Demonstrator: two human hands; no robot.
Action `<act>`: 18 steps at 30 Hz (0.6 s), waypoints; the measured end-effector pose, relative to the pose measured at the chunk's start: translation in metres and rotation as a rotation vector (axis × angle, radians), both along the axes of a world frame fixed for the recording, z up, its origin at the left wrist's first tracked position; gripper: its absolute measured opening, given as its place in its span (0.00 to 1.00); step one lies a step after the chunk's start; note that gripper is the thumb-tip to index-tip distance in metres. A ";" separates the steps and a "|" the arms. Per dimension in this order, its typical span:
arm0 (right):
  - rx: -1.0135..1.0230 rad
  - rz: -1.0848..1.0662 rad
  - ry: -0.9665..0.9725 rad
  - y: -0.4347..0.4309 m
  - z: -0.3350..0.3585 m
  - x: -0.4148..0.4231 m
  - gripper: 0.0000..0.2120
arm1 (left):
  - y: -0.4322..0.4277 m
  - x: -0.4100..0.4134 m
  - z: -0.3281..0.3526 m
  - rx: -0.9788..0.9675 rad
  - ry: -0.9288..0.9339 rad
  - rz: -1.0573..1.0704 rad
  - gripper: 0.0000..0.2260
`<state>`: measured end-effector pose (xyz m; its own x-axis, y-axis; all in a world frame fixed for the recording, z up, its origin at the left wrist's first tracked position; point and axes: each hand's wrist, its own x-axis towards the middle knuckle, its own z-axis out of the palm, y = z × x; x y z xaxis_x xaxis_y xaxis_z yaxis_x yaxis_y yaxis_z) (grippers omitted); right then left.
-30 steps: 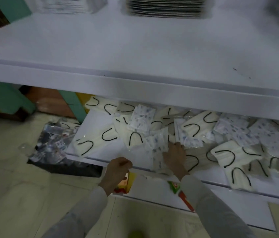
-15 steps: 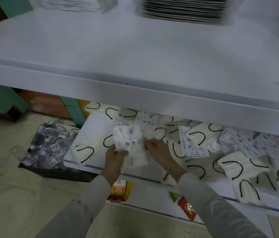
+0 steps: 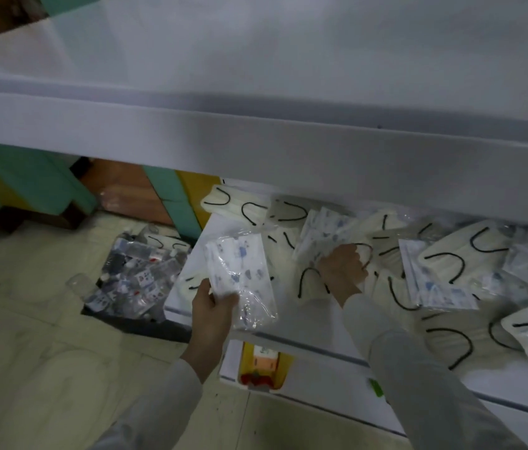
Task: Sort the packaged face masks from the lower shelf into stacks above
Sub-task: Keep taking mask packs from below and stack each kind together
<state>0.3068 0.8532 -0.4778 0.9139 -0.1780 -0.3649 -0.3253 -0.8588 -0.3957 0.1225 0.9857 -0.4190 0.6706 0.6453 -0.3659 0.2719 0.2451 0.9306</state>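
Observation:
My left hand holds a clear packet of blue-patterned white masks upright in front of the lower shelf. My right hand reaches into the heap of packaged masks on that shelf, its fingers curled onto another blue-patterned packet. Cream masks with black ear loops lie scattered across the shelf among more patterned packets. The white upper shelf spans the top of the view; the stacks on it are out of frame.
A dark box of small packaged items sits on the tiled floor at the lower shelf's left end. Green and yellow furniture stands behind it. An orange and yellow pack shows under the lower shelf's front edge.
My right hand has let go of the patterned packet and moved right into the heap. My left hand alone keeps the packet. The view has tilted down, hiding the stacks above.

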 end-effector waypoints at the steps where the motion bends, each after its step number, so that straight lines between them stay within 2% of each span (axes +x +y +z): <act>1: 0.020 -0.003 0.010 -0.001 0.001 0.001 0.29 | -0.001 0.000 0.000 -0.006 -0.004 -0.009 0.14; 4: 0.021 0.007 0.020 -0.001 0.006 0.005 0.25 | -0.002 0.002 -0.001 -0.004 0.006 -0.032 0.14; 10: -0.024 0.003 0.059 0.017 0.011 0.010 0.29 | 0.004 0.005 -0.001 0.002 0.035 -0.051 0.15; 14: 0.136 -0.080 0.021 0.014 0.004 0.013 0.22 | 0.010 0.006 -0.001 0.006 0.029 -0.062 0.15; 18: 0.263 -0.046 -0.031 0.003 0.003 0.016 0.17 | 0.013 0.007 -0.002 -0.001 0.036 -0.077 0.14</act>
<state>0.3225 0.8566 -0.4744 0.9185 -0.1226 -0.3760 -0.3460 -0.7099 -0.6135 0.1296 0.9984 -0.4213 0.7049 0.5916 -0.3913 0.3230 0.2234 0.9196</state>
